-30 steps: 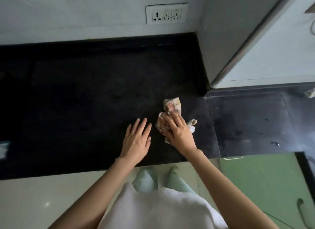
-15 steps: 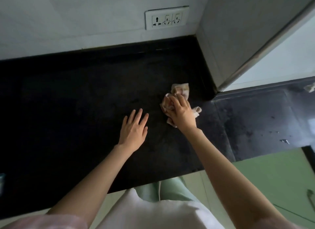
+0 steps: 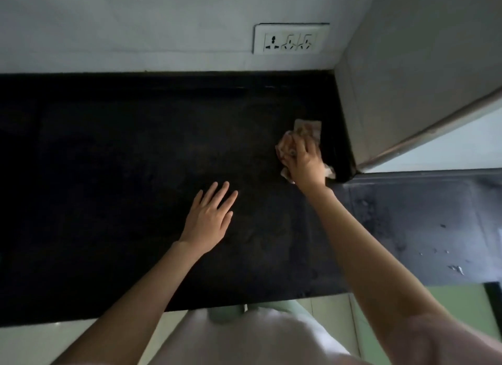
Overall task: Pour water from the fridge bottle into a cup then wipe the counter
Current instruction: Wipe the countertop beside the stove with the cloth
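Note:
A crumpled, pale patterned cloth point(image 3: 307, 128) lies on the black counter point(image 3: 122, 161), close to the grey wall corner on the right. My right hand point(image 3: 305, 162) grips the cloth from above and presses it onto the counter. My left hand point(image 3: 210, 219) rests flat on the counter with straight, spread fingers, holding nothing, to the lower left of the cloth. No bottle or cup is in view.
A white wall socket point(image 3: 290, 40) sits above the counter's back edge. A grey pillar point(image 3: 407, 87) bounds the counter on the right. Beyond it lies a lower dark slab point(image 3: 423, 229) with small specks. The counter's front edge runs near my body.
My right hand has pushed the cloth away from me and to the right, up to the wall corner. My left hand stays flat on the counter.

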### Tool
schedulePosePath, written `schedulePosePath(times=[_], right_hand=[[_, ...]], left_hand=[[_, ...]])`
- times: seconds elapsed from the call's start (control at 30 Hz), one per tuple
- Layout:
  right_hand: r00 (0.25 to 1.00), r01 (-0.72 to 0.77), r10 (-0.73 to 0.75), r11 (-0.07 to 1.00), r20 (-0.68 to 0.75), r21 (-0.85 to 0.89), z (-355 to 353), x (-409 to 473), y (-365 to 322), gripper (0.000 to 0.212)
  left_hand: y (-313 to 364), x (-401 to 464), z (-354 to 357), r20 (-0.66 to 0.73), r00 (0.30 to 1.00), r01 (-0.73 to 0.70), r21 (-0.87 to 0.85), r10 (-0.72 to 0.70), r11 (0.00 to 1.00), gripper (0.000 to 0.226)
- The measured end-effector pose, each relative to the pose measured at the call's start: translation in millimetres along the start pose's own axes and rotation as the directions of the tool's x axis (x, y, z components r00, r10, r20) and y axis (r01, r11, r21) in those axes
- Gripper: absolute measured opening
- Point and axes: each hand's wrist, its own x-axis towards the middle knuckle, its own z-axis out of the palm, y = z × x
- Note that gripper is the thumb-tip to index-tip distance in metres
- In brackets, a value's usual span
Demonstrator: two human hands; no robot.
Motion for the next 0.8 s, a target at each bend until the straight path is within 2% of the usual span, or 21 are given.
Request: schedulePosePath(times=[0.13,0.23,0.3,0.37,0.47,0.53,0.67,0.8], right_hand=[[0.963,0.235,-0.227,0.971,0.144,-0.039,22,-6,-46,0.08],[0.927,0.355,-0.347,0.934,0.145,-0.034,25,-51,-32,0.085],[0.934,0.338,-0.338,0.941,0.112,0.019,20,-67,-6,0.075],[0.969,0.243,-0.244,0.97,0.027,0.018,11,-57,16,0.06],[0.998,0.065,-0.065,0.998,-0.01,-0.004,2,0,26,0.059],[0.997,-0.011,0.014,0.999,0.072,-0.042,1,44,13,0.068],[0.979,0.176,-0.172,0.984,0.112,-0.021,18,72,-36,0.062],[0.887,0.44,-0.436,0.898,0.15,0.005,28,7,-45,0.059]], left_hand=[[0,0,1,0.007,1.0,-0.006,0.02,0.006,1.0,0.052],[0,0,0,0.003,1.0,0.001,0.005,-0.001,1.0,0.052],[0,0,0,0.005,1.0,-0.009,-0.009,0.009,1.0,0.053],[-2,0,-1,0.004,1.0,-0.013,-0.013,0.013,1.0,0.053],[-3,0,1,0.014,1.0,-0.005,0.001,0.005,1.0,0.054],[-1,0,1,0.012,1.0,0.004,0.016,-0.004,1.0,0.053],[2,-1,2,-0.017,1.0,0.005,0.015,-0.004,1.0,0.053],[2,-1,3,-0.034,0.999,0.004,0.024,-0.003,1.0,0.052]])
